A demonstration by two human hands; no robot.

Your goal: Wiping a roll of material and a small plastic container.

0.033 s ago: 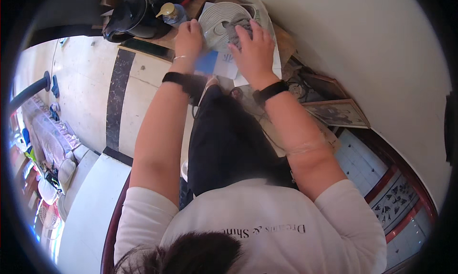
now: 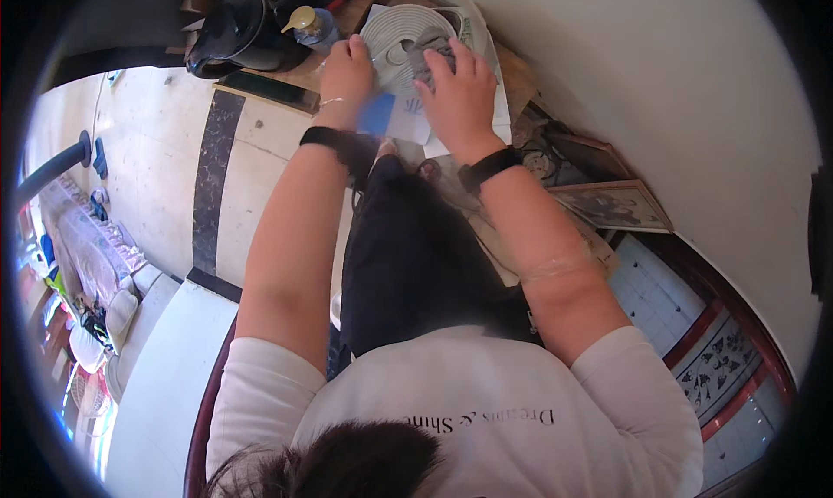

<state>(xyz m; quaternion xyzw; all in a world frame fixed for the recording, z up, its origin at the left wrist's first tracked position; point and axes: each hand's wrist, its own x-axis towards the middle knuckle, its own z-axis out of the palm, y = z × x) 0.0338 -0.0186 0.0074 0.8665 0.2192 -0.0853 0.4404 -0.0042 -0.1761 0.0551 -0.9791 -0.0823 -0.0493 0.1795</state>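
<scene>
A grey crumpled cloth (image 2: pixel 430 54) is gripped under the fingers of my right hand (image 2: pixel 462 95), on the right part of a white coil of flat strip (image 2: pixel 403 31). The coil lies on the small table at the top. My left hand (image 2: pixel 347 71) is at the coil's left edge with its fingers curled in; what they pinch, if anything, is hidden. Between my wrists, a blue and white printed sheet (image 2: pixel 397 116) sticks out toward me over the table's near edge. A clear bottle with a yellow pump top (image 2: pixel 314 29) stands just left of my left hand.
A black kettle (image 2: pixel 232 28) stands at the table's left end. Framed pictures (image 2: pixel 607 201) lean against the wall at right. Below left lies a pale tiled floor (image 2: pixel 260 125) with a dark stripe. White surfaces with dark red edging flank me.
My right hand and the cloth have shifted very slightly left over the coil. The left hand stays almost in place.
</scene>
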